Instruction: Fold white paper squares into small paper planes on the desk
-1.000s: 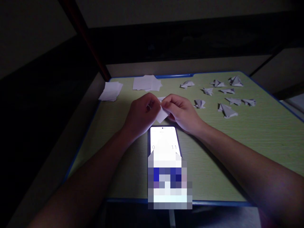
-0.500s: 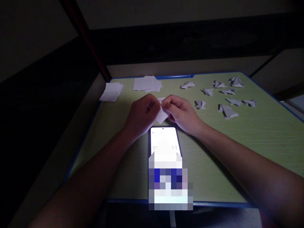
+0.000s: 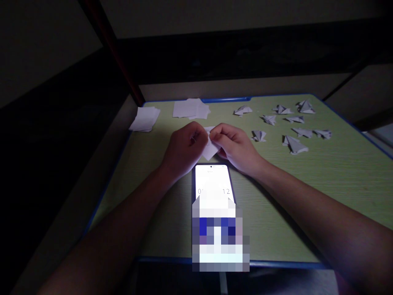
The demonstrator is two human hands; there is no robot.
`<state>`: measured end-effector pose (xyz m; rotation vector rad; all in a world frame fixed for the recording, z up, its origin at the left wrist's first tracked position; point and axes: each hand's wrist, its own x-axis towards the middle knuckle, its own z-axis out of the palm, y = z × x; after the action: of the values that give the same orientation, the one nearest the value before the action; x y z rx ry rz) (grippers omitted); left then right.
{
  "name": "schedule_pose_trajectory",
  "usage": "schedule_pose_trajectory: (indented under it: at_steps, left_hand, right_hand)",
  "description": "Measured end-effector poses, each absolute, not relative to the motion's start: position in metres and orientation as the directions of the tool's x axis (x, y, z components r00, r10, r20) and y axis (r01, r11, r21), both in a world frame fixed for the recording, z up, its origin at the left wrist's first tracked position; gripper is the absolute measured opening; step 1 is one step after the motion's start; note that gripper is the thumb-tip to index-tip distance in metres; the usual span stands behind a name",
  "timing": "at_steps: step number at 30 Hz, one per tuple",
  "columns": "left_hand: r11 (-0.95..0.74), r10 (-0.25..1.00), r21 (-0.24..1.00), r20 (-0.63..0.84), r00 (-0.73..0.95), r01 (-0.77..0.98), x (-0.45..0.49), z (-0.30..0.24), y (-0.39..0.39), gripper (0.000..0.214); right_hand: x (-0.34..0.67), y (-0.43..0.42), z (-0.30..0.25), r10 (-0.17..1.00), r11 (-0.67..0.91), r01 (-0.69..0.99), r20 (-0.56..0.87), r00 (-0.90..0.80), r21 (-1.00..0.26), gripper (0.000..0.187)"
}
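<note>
Centre: held sheet [image 3: 211, 151], smooth matt paper. Upper right: folded pieces [image 3: 302, 132], creased matt paper. Tabletop [image 3: 166, 233]: wood-like grain, matt. Far edging [image 3: 227, 99]: smooth, plastic-like, slightly glossy.

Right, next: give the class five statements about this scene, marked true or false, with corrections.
1. The bare left hand and bare right hand hold a small piece of white paper. True.
2. A lit, rectangular, dark-edged phone lies on the pale green tabletop. True.
3. The tabletop is bordered in red. False: it has a blue rim.
4. Several small, folded white paper shapes lie towards the tabletop's right. True.
5. Every flat sheet lies under the phone. False: flat white paper sheets lie in two groups towards the far edge.
</note>
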<state>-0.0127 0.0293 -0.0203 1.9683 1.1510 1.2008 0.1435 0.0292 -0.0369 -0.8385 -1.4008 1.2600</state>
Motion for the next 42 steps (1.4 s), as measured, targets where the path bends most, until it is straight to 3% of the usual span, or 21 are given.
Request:
schedule_pose_trajectory:
  at_steps: [14, 24, 30, 42]
  left_hand:
    - [-0.478, 0.878, 0.784, 0.444, 0.180, 0.396, -0.0110, -0.0223, 0.0325, 0.013]
    - [-0.447, 0.894, 0.814, 0.421, 0.153, 0.372, -0.0105, -0.0185, 0.0321, 0.014]
    - [-0.423, 0.906, 0.855, 0.389, 0.166, 0.302, -0.0094, -0.0153, 0.0302, 0.014]
    - [-0.453, 0.891, 0.847, 0.419, 0.176, 0.278, -0.0097, -0.0149, 0.0312, 0.013]
  right_hand:
    - [0.1437, 0.0284, -0.0370, 0.934, 0.240, -0.081, 0.252, -0.254, -0.968, 0.016]
    - [0.1439, 0.0230, -0.0309, 0.944, 0.185, -0.045, 0.190, -0.270, -0.982, 0.018]
    - [0.1456, 0.0232, -0.0286, 0.942, 0.145, -0.072, 0.160, -0.294, -0.987, 0.029]
    - [0.1444, 0.0248, -0.0312, 0.947, 0.112, -0.131, 0.145, -0.285, -0.985, 0.027]
